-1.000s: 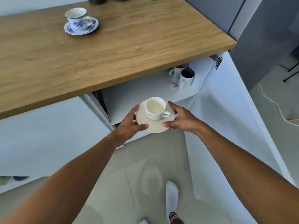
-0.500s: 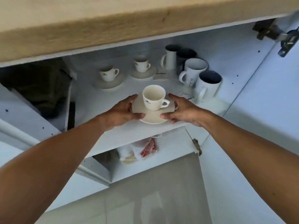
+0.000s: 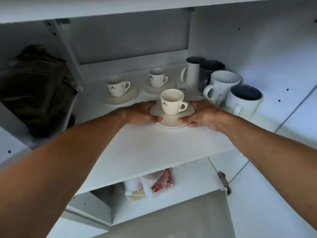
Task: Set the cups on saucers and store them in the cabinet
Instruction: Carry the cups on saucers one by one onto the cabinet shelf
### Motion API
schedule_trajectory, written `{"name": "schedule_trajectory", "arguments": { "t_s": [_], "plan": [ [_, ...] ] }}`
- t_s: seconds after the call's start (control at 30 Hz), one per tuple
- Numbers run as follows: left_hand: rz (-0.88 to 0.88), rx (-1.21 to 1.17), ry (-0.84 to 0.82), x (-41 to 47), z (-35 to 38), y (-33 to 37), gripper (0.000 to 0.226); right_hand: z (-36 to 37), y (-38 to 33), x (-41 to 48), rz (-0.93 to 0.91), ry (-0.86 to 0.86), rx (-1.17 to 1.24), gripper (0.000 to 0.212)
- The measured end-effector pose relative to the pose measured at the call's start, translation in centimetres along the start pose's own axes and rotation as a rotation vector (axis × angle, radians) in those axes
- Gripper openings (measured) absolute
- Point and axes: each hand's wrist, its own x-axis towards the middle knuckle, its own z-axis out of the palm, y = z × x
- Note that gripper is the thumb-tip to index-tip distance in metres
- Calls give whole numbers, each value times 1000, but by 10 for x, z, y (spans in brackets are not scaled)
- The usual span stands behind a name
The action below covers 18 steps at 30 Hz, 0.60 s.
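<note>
A cream cup [image 3: 172,102] with a small dark logo stands upright on a cream saucer [image 3: 171,121]. My left hand [image 3: 142,114] grips the saucer's left rim and my right hand [image 3: 202,115] grips its right rim. The saucer is low over or on the white cabinet shelf [image 3: 154,152]; I cannot tell whether it touches. Behind it on the shelf stand two more matching cups on saucers, one at the back left [image 3: 118,86] and one at the back middle [image 3: 157,78].
Several mugs stand at the shelf's right: a tall white one [image 3: 190,71], a dark one [image 3: 209,73], a white one [image 3: 221,88] and a white one with dark inside [image 3: 243,100]. A dark bundle [image 3: 34,86] fills the left compartment. Cloths and a red-white packet [image 3: 163,181] lie below.
My hands have carried the cup and saucer from in front of the cabinet deeper onto the shelf. The view has dropped under the counter and closer in.
</note>
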Motion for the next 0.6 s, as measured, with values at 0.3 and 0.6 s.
{"name": "schedule_trajectory", "arguments": {
  "t_s": [0.3, 0.6],
  "plan": [
    [-157, 254, -133, 20, -13, 8, 115, -3, -7, 1, 12, 125, -129, 106],
    [-100, 172, 21, 14, -4, -1, 84, -7, -8, -9, -18, 164, -321, 88]
  ]
}}
